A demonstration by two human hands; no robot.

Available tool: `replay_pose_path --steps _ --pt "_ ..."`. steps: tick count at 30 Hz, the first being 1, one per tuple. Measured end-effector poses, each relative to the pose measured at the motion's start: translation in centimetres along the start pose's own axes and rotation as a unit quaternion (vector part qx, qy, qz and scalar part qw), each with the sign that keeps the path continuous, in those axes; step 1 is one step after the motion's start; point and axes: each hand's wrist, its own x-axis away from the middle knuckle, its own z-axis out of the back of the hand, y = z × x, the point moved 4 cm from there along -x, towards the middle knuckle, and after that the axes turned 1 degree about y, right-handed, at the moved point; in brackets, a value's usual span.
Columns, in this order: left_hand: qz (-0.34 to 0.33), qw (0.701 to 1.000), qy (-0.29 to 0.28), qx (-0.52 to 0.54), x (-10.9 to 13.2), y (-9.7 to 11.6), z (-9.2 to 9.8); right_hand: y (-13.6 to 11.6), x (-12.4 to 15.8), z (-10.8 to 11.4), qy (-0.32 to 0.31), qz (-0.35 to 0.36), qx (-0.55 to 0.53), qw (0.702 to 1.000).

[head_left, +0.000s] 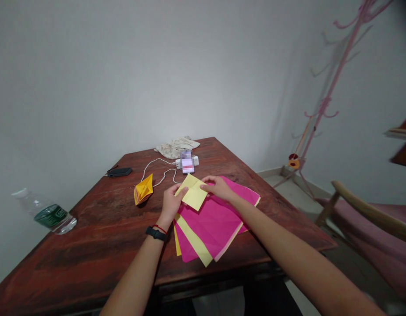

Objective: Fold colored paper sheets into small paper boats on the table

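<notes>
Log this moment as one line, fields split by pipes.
left hand: holds pale yellow paper | right hand: holds same paper | beneath: pink sheets on table | to left: folded orange paper, bottle

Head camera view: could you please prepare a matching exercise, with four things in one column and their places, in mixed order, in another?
1. pale yellow paper
2. pink sheets
3. folded orange-yellow paper
4. plastic bottle

A. by the left edge of the table
B. held by the left hand and right hand
C. between the bottle and the left hand
D. fanned out under the forearms and hands

Pairs: 1-B, 2-D, 3-C, 4-A
</notes>
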Motion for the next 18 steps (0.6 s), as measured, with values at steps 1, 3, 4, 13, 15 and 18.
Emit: replay_pose_path --steps 1,3,4,13,15,18 --pt "0.006 1.000 0.001 0.011 0.0 0.0 0.0 0.1 0.0 0.0 -0.001 -0.005 -0.007 1.000" --pt "0.030 0.999 -0.006 0.042 0.0 0.0 -0.1 0.2 -0.2 0.3 0.013 0.000 -0.013 1.000" --pt "0.043 0.997 -0.015 0.063 0.1 0.0 -0.2 0.2 -0.3 0.5 0.027 0.007 -0.017 0.999" --pt "0.089 0.985 -0.009 0.148 0.2 -0.6 -0.5 0.8 -0.9 0.9 0.042 -0.002 -0.125 0.991" --pt "0.083 0.986 0.006 0.146 0.1 -0.7 -0.4 0.6 -0.9 0.7 0.017 0.004 -0.126 0.992" --pt "0.086 0.985 -0.001 0.150 0.0 -0.6 -0.5 0.7 -0.9 0.6 0.015 0.007 -0.119 0.993"
